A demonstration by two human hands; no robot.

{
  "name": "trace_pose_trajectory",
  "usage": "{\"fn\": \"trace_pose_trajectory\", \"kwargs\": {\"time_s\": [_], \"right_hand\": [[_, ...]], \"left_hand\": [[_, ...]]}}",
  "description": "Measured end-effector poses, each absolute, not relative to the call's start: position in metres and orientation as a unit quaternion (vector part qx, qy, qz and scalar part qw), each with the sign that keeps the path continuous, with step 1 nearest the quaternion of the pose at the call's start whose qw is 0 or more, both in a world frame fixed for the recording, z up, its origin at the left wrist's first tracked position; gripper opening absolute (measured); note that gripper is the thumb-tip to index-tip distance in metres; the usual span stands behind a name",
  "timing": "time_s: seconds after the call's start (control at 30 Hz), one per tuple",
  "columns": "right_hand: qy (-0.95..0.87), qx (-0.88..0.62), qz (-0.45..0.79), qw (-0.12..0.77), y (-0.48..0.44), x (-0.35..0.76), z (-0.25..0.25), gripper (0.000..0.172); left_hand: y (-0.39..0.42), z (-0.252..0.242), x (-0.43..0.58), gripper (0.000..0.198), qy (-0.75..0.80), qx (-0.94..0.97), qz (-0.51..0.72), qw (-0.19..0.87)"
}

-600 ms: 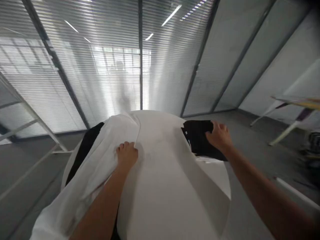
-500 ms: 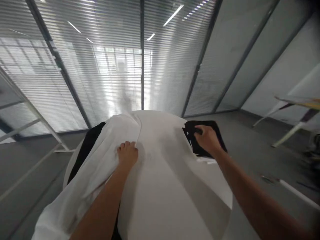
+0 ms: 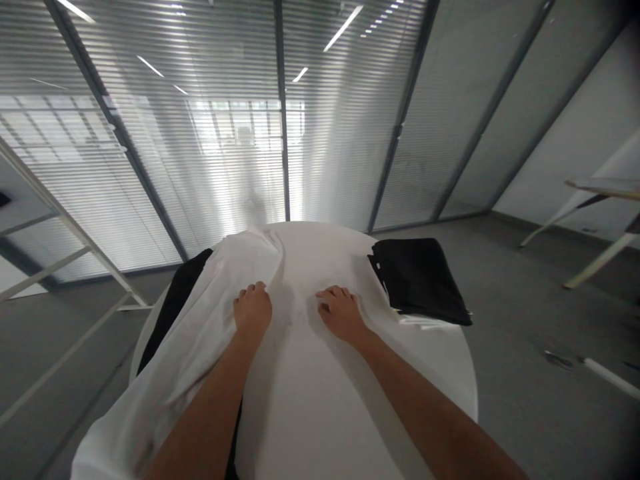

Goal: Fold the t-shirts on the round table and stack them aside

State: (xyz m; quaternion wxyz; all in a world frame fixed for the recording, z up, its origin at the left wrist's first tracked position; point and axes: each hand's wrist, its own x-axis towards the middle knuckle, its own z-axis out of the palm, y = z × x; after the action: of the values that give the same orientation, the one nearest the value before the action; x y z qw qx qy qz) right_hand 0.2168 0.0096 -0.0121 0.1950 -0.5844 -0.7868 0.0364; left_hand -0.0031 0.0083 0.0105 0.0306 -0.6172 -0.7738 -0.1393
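At the right edge of the white cloth [image 3: 210, 333], my left hand [image 3: 253, 310] is closed, its fingers curled on the fabric. The cloth lies loosely rumpled over the table's left side and hangs down toward me. Black fabric [image 3: 180, 300] shows from beneath its left side. Near the middle of the round white table [image 3: 320, 413], my right hand [image 3: 343, 313] holds nothing. Its fingers are loosely bent and apart, close to the tabletop. To its right is a flat black rectangular item [image 3: 417, 277], with something white under its near edge; its exact kind I cannot tell.
Glass partitions with blinds [image 3: 240, 160] stand behind the table. A pale metal frame [image 3: 75, 230] rises at the left. At the right are another table's legs [image 3: 600, 260]. A white tube [image 3: 610, 379] lies on the grey floor [image 3: 525, 313].
My right hand has left the black item and moved left to the middle of the table. The black item now lies uncovered. My left hand stays at the cloth's edge.
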Motion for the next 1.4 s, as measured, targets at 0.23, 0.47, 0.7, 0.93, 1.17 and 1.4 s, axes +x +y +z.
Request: {"fn": "trace_pose_trajectory", "kwargs": {"time_s": [0.23,0.47,0.7,0.93,1.17,1.4], "right_hand": [[-0.780,-0.587,0.069,0.208,0.018,0.225,-0.013,0.031],[-0.770,-0.594,0.084,0.217,0.020,0.225,-0.013,0.041],[-0.764,-0.589,0.097,0.245,0.023,0.225,-0.017,0.047],[-0.762,-0.592,0.090,0.245,0.020,0.222,-0.015,0.046],[-0.764,-0.599,0.090,0.222,0.019,0.224,-0.012,0.040],[-0.766,-0.597,0.099,0.216,0.020,0.228,-0.013,0.030]], "left_hand": [[-0.005,0.031,0.002,0.033,-0.741,-0.621,-0.246,0.060],[-0.018,0.034,0.009,0.031,-0.693,-0.670,-0.262,0.043],[-0.019,0.028,0.018,0.031,-0.661,-0.732,-0.162,0.021],[-0.024,0.029,0.020,0.029,-0.665,-0.742,-0.079,-0.032],[-0.022,0.028,0.014,0.028,-0.702,-0.696,-0.151,-0.032],[0.000,0.043,-0.024,0.035,-0.785,-0.576,-0.224,-0.032]]}}
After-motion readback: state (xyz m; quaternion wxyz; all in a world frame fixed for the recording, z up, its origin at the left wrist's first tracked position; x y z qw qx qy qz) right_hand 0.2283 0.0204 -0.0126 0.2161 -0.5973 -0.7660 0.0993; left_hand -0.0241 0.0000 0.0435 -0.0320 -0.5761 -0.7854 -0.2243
